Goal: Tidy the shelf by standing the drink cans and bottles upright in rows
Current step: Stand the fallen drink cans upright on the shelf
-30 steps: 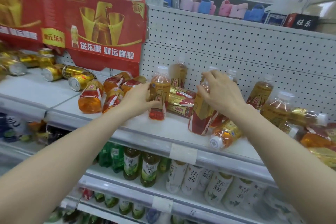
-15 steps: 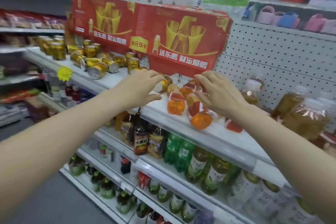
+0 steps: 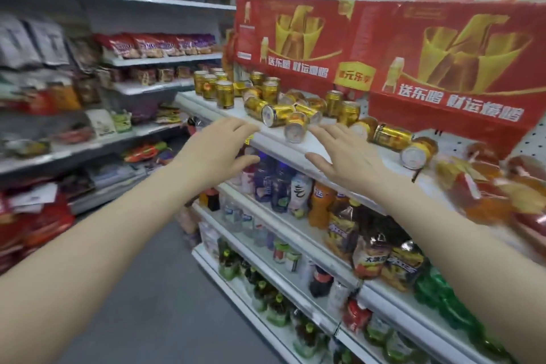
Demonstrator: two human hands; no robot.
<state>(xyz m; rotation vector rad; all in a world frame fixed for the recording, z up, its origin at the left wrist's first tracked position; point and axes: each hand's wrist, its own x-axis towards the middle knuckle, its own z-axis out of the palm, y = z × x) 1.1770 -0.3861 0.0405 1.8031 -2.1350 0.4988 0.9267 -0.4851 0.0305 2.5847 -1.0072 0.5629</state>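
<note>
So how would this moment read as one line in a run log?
left hand: open, empty | right hand: open, empty | gold cans: several lying on shelf | bottles: toppled, blurred | hands: hover near lying cans

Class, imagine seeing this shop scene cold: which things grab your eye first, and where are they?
A big red banner fills the upper right. Below it, gold cans lie toppled on the white shelf, with the left hand and right hand open, stretched out toward them.

Blurred orange bottles (image 3: 487,186) at right edge
</note>
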